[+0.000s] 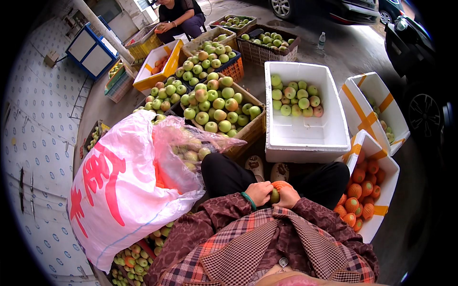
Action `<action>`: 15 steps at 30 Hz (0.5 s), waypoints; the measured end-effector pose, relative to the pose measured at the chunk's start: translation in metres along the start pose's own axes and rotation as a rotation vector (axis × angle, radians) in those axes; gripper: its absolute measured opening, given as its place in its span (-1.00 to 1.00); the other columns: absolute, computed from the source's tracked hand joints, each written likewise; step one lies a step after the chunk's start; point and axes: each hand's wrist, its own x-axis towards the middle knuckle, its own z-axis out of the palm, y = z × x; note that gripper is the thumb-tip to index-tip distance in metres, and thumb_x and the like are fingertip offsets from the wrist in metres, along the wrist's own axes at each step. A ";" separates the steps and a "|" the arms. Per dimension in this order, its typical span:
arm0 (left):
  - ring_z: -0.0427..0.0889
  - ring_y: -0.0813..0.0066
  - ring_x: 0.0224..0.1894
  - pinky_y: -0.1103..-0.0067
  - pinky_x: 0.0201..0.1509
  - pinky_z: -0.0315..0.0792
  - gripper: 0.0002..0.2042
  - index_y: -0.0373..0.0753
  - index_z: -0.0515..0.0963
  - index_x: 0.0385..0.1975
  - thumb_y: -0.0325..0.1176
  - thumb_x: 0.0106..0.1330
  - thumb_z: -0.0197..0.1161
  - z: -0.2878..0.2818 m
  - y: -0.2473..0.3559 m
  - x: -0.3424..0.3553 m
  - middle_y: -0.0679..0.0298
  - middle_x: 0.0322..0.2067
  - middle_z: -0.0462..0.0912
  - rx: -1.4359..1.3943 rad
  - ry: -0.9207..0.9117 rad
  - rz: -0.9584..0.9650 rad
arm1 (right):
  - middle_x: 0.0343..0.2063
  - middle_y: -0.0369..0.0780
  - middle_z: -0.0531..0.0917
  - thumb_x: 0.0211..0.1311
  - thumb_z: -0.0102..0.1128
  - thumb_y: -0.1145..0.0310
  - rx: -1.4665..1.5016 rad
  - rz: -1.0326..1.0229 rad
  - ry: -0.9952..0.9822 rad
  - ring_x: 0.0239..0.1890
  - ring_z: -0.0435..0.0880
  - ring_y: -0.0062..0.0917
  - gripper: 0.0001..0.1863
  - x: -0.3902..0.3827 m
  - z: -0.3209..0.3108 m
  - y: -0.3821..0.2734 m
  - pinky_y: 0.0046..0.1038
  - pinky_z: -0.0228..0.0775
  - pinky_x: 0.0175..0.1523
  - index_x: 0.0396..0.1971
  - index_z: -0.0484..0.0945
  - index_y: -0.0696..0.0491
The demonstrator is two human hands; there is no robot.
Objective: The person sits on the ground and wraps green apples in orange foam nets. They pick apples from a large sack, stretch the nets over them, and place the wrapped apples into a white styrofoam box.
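Note:
In front of my lap, both hands meet around one green apple (275,197) with an orange foam net (280,184) over its far part. My left hand (259,193), a green bangle on its wrist, has its fingers closed at the apple's left side. From the other side, my right hand (288,196) wraps the netted apple, and its palm hides much of the fruit. To the right, a white foam box (378,213) holds many apples in orange nets (354,190). By my left knee, a clear pink plastic bag (191,174) lies over bare apples.
A white foam box (307,149) with loose green apples (296,97) stands ahead. Crates of apples (219,107) fill the area ahead-left. A large white sack (129,186) bulges at my left. Another taped foam box (355,102) stands right. Farther off sit another person (179,19) and parked cars (350,10).

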 end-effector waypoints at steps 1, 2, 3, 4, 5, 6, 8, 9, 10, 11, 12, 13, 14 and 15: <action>0.55 0.11 -0.36 0.32 -0.33 0.47 -0.87 -0.25 0.42 -0.43 -0.38 0.06 0.17 0.000 0.000 0.000 0.15 -0.43 0.46 -0.009 -0.011 -0.009 | -0.22 -0.03 0.60 -0.33 0.39 0.26 -0.002 -0.020 0.009 -0.07 0.55 -0.19 -0.39 0.000 0.001 0.002 -0.31 0.39 0.06 -0.12 0.52 0.13; 0.55 0.10 -0.35 0.32 -0.32 0.48 -0.87 -0.26 0.42 -0.42 -0.39 0.06 0.16 0.000 0.000 0.000 0.15 -0.42 0.46 -0.017 -0.022 -0.017 | -0.23 -0.03 0.60 -0.34 0.39 0.26 -0.004 -0.040 0.019 -0.07 0.55 -0.18 -0.39 0.001 0.002 0.004 -0.31 0.39 0.06 -0.13 0.52 0.13; 0.55 0.10 -0.35 0.32 -0.32 0.48 -0.86 -0.26 0.43 -0.42 -0.39 0.06 0.17 0.002 -0.002 -0.001 0.14 -0.42 0.47 -0.062 -0.003 -0.039 | -0.23 -0.03 0.60 -0.34 0.40 0.27 -0.006 -0.060 0.028 -0.07 0.55 -0.18 -0.40 0.001 0.002 0.002 -0.31 0.38 0.06 -0.14 0.52 0.13; 0.55 0.09 -0.34 0.32 -0.31 0.48 -0.85 -0.26 0.44 -0.41 -0.38 0.05 0.19 0.006 -0.004 -0.003 0.14 -0.42 0.47 -0.107 0.015 -0.060 | -0.24 -0.03 0.60 -0.34 0.40 0.28 -0.008 -0.061 0.024 -0.07 0.55 -0.18 -0.41 0.001 0.001 0.001 -0.31 0.38 0.06 -0.15 0.52 0.13; 0.55 0.09 -0.34 0.32 -0.30 0.47 -0.85 -0.26 0.45 -0.41 -0.38 0.05 0.20 0.008 -0.005 -0.004 0.13 -0.41 0.48 -0.152 0.034 -0.083 | -0.24 -0.03 0.60 -0.34 0.40 0.28 -0.010 -0.063 0.021 -0.07 0.54 -0.17 -0.41 0.000 -0.001 -0.001 -0.31 0.38 0.06 -0.15 0.52 0.13; 0.55 0.08 -0.34 0.33 -0.30 0.47 -0.85 -0.27 0.46 -0.41 -0.38 0.04 0.21 0.010 -0.006 -0.004 0.12 -0.42 0.49 -0.182 0.040 -0.091 | -0.25 -0.03 0.60 -0.35 0.40 0.29 -0.014 -0.061 0.020 -0.08 0.54 -0.17 -0.42 -0.001 -0.003 -0.003 -0.30 0.38 0.06 -0.16 0.52 0.13; 0.55 0.07 -0.35 0.34 -0.29 0.47 -0.84 -0.28 0.48 -0.42 -0.39 0.03 0.24 0.012 -0.008 -0.003 0.11 -0.42 0.50 -0.241 0.052 -0.108 | -0.26 -0.04 0.60 -0.35 0.40 0.30 -0.009 -0.105 0.045 -0.09 0.54 -0.17 -0.43 0.001 -0.002 0.001 -0.30 0.38 0.05 -0.17 0.53 0.13; 0.56 0.07 -0.35 0.34 -0.29 0.47 -0.85 -0.28 0.48 -0.43 -0.39 0.03 0.24 0.014 -0.008 -0.004 0.11 -0.43 0.50 -0.253 0.064 -0.122 | -0.26 -0.04 0.60 -0.34 0.40 0.30 -0.005 -0.129 0.054 -0.10 0.54 -0.17 -0.44 0.001 -0.002 0.000 -0.30 0.38 0.05 -0.17 0.53 0.13; 0.56 0.08 -0.35 0.35 -0.28 0.47 -0.85 -0.29 0.48 -0.45 -0.39 0.03 0.25 0.016 -0.009 -0.005 0.11 -0.44 0.51 -0.265 0.077 -0.137 | -0.27 -0.04 0.60 -0.34 0.39 0.31 0.003 -0.119 0.051 -0.10 0.54 -0.17 -0.44 0.001 -0.002 -0.001 -0.31 0.38 0.04 -0.18 0.53 0.13; 0.56 0.08 -0.35 0.36 -0.28 0.46 -0.86 -0.30 0.49 -0.46 -0.40 0.02 0.26 0.018 -0.009 -0.007 0.11 -0.45 0.51 -0.277 0.090 -0.152 | -0.27 -0.04 0.60 -0.34 0.39 0.31 0.012 -0.110 0.048 -0.10 0.54 -0.17 -0.45 -0.001 -0.003 -0.004 -0.31 0.38 0.04 -0.18 0.53 0.12; 0.56 0.09 -0.35 0.37 -0.28 0.46 -0.86 -0.30 0.49 -0.47 -0.40 0.03 0.26 0.021 -0.010 -0.007 0.10 -0.45 0.52 -0.294 0.102 -0.163 | -0.27 -0.04 0.60 -0.34 0.39 0.31 0.020 -0.101 0.049 -0.11 0.55 -0.17 -0.46 -0.001 -0.003 -0.005 -0.31 0.38 0.03 -0.19 0.53 0.12; 0.57 0.09 -0.35 0.37 -0.28 0.46 -0.86 -0.31 0.49 -0.47 -0.41 0.03 0.26 0.024 -0.010 -0.008 0.10 -0.45 0.53 -0.310 0.114 -0.174 | -0.27 -0.04 0.60 -0.34 0.39 0.31 0.017 -0.099 0.047 -0.11 0.55 -0.17 -0.46 0.000 -0.002 -0.003 -0.31 0.38 0.03 -0.19 0.53 0.12; 0.57 0.10 -0.36 0.38 -0.27 0.47 -0.87 -0.31 0.50 -0.48 -0.41 0.03 0.26 0.026 -0.012 -0.009 0.10 -0.45 0.53 -0.327 0.125 -0.185 | -0.28 -0.05 0.60 -0.34 0.39 0.31 0.014 -0.098 0.046 -0.11 0.55 -0.17 -0.46 0.001 0.002 0.002 -0.31 0.39 0.03 -0.19 0.53 0.12; 0.57 0.11 -0.36 0.39 -0.28 0.47 -0.86 -0.32 0.50 -0.48 -0.41 0.03 0.26 0.027 -0.012 -0.009 0.10 -0.46 0.53 -0.341 0.126 -0.197 | -0.28 -0.05 0.60 -0.34 0.40 0.30 0.012 -0.094 0.042 -0.11 0.55 -0.17 -0.46 0.000 0.002 0.001 -0.31 0.39 0.02 -0.19 0.54 0.12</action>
